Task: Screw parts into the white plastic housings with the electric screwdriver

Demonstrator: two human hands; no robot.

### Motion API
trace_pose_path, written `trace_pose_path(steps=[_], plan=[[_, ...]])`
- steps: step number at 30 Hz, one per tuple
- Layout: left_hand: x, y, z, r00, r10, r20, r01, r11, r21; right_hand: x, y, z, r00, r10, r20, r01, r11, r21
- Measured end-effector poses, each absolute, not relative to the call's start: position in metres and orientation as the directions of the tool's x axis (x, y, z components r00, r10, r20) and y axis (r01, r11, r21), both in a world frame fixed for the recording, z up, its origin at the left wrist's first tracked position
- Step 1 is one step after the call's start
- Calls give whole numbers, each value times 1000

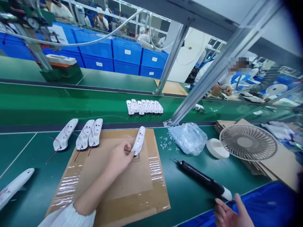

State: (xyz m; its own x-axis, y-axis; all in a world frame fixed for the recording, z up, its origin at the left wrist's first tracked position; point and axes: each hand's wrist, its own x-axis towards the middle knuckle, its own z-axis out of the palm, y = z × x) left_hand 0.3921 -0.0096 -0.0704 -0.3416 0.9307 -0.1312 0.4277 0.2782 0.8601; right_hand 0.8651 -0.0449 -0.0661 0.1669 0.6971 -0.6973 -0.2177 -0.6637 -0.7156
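left sleeve (62, 218): white | cuff (82, 217): gathered | left hand (121, 156): bare | right hand (233, 216): bare

The person's left hand (120, 157) pinches a white casing (139, 138) near the cardboard's (129, 186) far edge; right of the cardboard, the spread right hand (233, 215) is just beside a black screwdriver (201, 177).

The cardboard sheet (136, 181) is tan, with glossy tape (155, 167) along its sides streaked by white glare. On the sheet, one casing (139, 140) is white with dark dots. Left of the sheet, a wired casing (65, 135) is white, its wire (51, 157) dark red. Right of the sheet, the screwdriver (201, 178) is black with a white end; farther right, the grille (248, 142) is grey with radiating ribs. Beyond the sheet, the bins (123, 47) are blue.
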Motion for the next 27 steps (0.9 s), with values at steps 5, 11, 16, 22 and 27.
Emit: trace_pose_path(steps=[5, 11, 16, 22, 27], plan=[[390, -22, -71, -289, 953, 89, 596, 106, 796, 869, -26, -75, 144, 520, -842, -405, -745, -530], [390, -30, -86, -256, 944, 206, 700, 35, 713, 874, -32, -80, 161, 504, -849, -382, -761, -525], [393, -29, -91, -274, 951, 146, 767, 125, 630, 879, -44, -79, 256, 446, -858, -460, -724, -514], [392, -27, -87, -231, 970, 73, 806, 149, 573, 882, -25, -79, 418, 433, -799, -492, -631, -599], [388, -21, -89, -196, 976, 95, 824, 112, 555, 862, -38, -78, 646, 465, -605, -479, -371, -796]])
